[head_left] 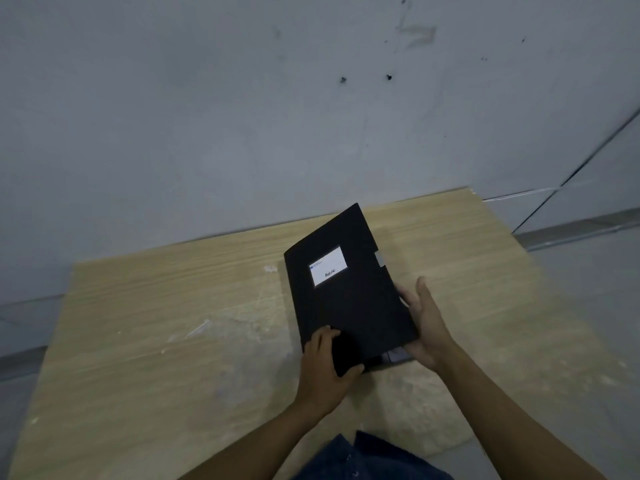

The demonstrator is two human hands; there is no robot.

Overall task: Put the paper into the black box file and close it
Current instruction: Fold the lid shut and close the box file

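Observation:
The black box file (349, 289) is tilted over the right half of the wooden table (156, 323), its lid down and a white label (328, 266) facing up. My left hand (325, 368) grips its near left corner, thumb on the cover. My right hand (426, 327) holds the right edge near the bottom, fingers under it. A grey tab (380, 259) sticks out on the right edge. A pale grey-white strip (396, 355) shows at the near right corner under the lid; I cannot tell whether it is paper. No loose paper lies in view.
The table has pale scuff marks on its top and stands against a grey wall (242, 116). Grey floor (588, 271) shows to the right and left of the table. Blue denim (374, 459) is at the bottom edge.

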